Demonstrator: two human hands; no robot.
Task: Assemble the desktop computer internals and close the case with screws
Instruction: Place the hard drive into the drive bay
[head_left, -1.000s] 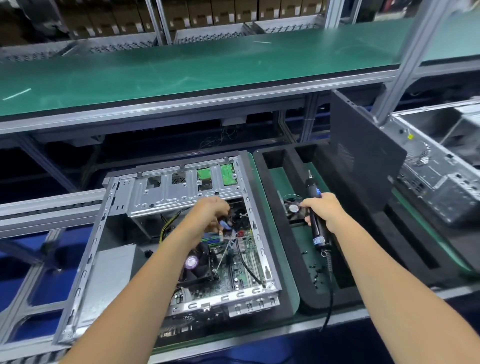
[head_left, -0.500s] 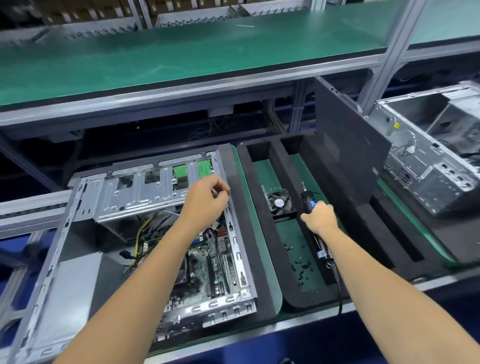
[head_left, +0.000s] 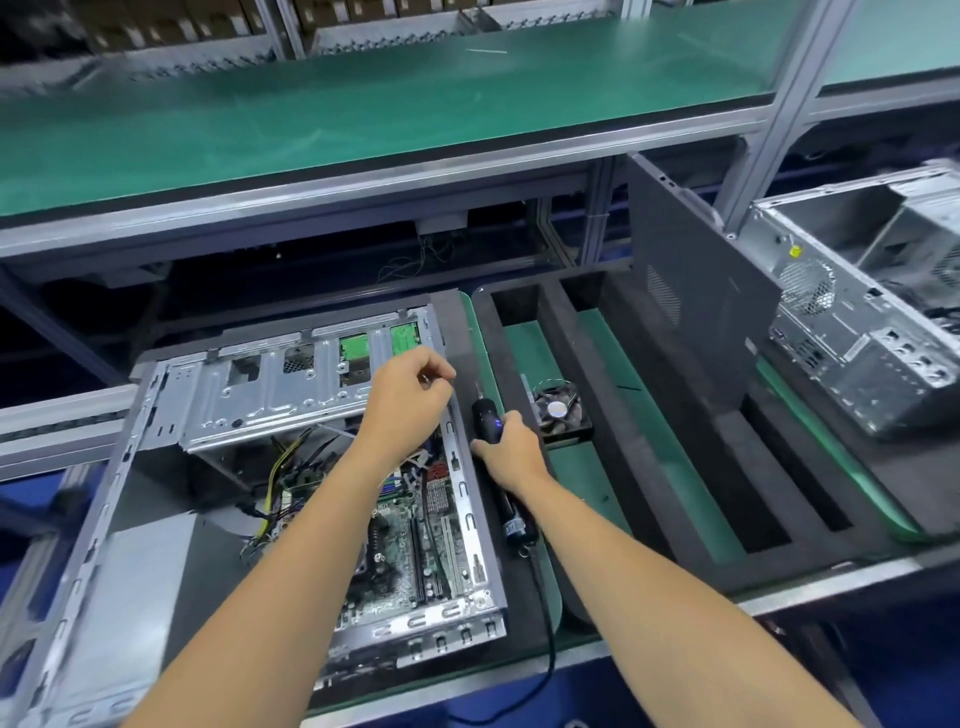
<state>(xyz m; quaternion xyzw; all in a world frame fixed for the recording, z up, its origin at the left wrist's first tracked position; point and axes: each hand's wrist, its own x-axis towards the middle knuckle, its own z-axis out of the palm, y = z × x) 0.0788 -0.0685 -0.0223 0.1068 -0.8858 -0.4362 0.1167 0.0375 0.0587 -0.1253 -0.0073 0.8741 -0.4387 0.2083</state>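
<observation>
Head view
Computer case (head_left: 291, 467): open, lying on its side on a black foam pad; its long axis runs from the near edge of the bench away toward the far shelf, leaning slightly right.
Case look: bare silver metal frame, with a perforated drive cage (head_left: 291, 384) across the far end and two green patches showing through it.
Circuit board (head_left: 410, 530): green, lying flat in the case floor, with yellow and black wires (head_left: 280, 467) bunched to its left.
Electric screwdriver (head_left: 498, 467): black with a blue mark, lying along the case's right wall; its bit points away from the person and its cord trails back toward the near edge.
Left hand (head_left: 410, 400): over the far right corner of the case, fingertips curled together, pinching something too small to make out.
Right hand (head_left: 511, 449): wrapped around the middle of the screwdriver.
Fan (head_left: 558, 410): small and black, in the foam tray (head_left: 649, 467) just right of the screwdriver.
Side panel (head_left: 696, 312): dark grey, standing upright at the tray's far right.
Second case (head_left: 862, 322): silver, well to the right.
</observation>
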